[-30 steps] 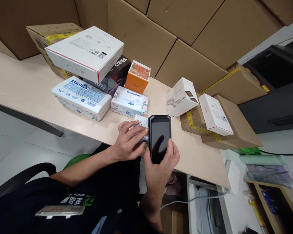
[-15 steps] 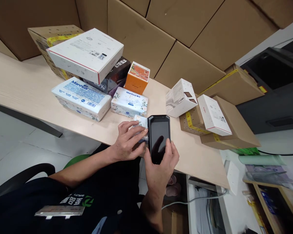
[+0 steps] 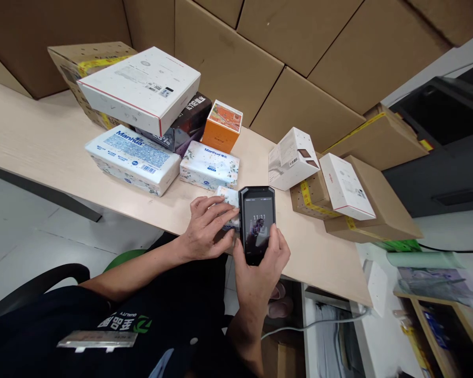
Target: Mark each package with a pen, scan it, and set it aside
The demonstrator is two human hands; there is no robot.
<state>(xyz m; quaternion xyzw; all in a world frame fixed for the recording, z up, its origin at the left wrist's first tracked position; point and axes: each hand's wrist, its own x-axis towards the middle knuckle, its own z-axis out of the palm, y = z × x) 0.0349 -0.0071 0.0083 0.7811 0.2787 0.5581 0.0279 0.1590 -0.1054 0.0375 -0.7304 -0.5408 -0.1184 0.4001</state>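
Note:
A black rugged smartphone (image 3: pixel 257 226) is upright in my right hand (image 3: pixel 264 262), thumb on its lower left edge and fingers along its right side. Its screen is lit and shows 11:11. My left hand (image 3: pixel 208 228) lies just left of the phone, fingers stretched out over a small floral tissue pack (image 3: pixel 227 195). One left fingertip touches the phone's left edge. The small pack is partly hidden under those fingers. Beyond it sits a Manhua tissue pack (image 3: pixel 209 165), with an orange box (image 3: pixel 222 126) behind.
On the left, a larger Manhua pack (image 3: pixel 134 160) lies below a white box (image 3: pixel 142 86), a dark box (image 3: pixel 189 121) and a carton (image 3: pixel 69 79). At right, white boxes (image 3: pixel 294 160) rest against and on brown cartons (image 3: pixel 382 202). Large cartons (image 3: pixel 228 68) wall the table's back.
The phone's screen has gone from black to lit, now with a clock. Both hands have stayed almost in place.

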